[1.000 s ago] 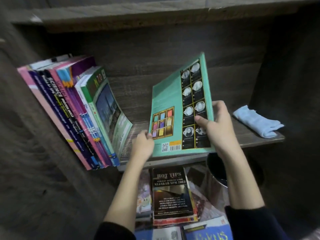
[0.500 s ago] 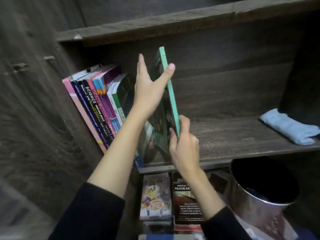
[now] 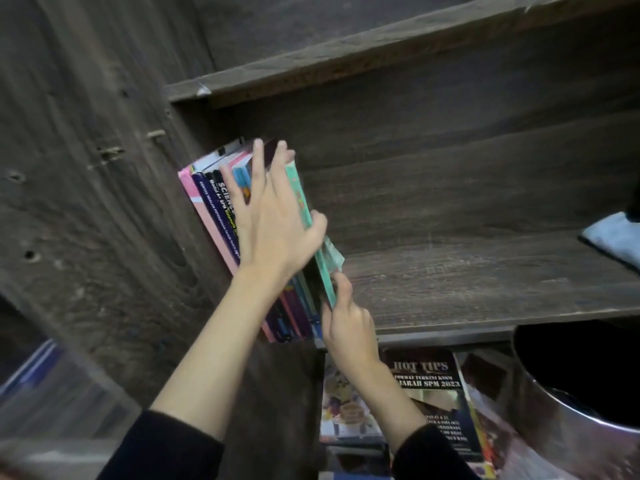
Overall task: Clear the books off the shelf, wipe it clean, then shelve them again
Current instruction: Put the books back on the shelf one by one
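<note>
A row of books point(image 3: 214, 216) leans against the left wall of the dark wooden shelf point(image 3: 467, 292). A thin teal book point(image 3: 303, 202) stands at the right end of that row, tilted left. My left hand point(image 3: 270, 230) lies flat over the spines with straight fingers spread, its thumb against the teal book's right side. My right hand point(image 3: 346, 317) pinches the teal book's lower front corner at the shelf's front edge. A light blue cloth point(image 3: 613, 240) lies on the shelf at the far right.
Below the shelf, more books lie flat, among them a black "HOT TIPS" book point(image 3: 429, 386). A shiny metal bin point(image 3: 568, 410) stands at the lower right. Another shelf board point(image 3: 346, 60) runs above.
The teal book went from facing me, to edge-on, to pushed against the leaning row. My left hand moved from its top edge to flat over the spines. The view shifted left.
</note>
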`<move>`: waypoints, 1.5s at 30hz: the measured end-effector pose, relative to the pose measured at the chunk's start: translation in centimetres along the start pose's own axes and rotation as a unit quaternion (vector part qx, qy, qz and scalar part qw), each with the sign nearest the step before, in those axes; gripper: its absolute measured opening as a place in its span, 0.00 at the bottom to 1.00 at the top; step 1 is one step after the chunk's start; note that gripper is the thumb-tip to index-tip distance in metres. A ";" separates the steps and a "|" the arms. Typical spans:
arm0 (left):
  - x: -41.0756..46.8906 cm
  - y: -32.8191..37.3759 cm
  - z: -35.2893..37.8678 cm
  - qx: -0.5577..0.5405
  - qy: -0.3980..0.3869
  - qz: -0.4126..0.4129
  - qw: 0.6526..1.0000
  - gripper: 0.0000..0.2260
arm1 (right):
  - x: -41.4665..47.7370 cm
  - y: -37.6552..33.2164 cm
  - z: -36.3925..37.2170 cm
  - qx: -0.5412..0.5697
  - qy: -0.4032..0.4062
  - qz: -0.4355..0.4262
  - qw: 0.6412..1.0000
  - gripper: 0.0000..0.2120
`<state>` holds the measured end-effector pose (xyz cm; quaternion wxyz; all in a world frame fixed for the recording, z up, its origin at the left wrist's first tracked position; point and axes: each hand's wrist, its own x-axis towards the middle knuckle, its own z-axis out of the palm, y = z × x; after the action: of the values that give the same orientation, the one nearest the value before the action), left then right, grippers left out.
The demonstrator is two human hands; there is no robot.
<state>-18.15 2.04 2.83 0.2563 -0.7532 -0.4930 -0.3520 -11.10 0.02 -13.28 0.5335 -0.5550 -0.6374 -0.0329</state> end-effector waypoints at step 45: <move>-2.4 -4.5 1.1 0.001 -0.075 0.063 0.995 0.56 | 9.8 12.0 11.1 0.280 -0.313 0.423 0.803 0.61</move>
<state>-22.61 3.25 0.44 0.2412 -0.8069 -0.4625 -0.2772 -7.54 18.25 -17.57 0.3981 -0.5756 -0.4536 0.5518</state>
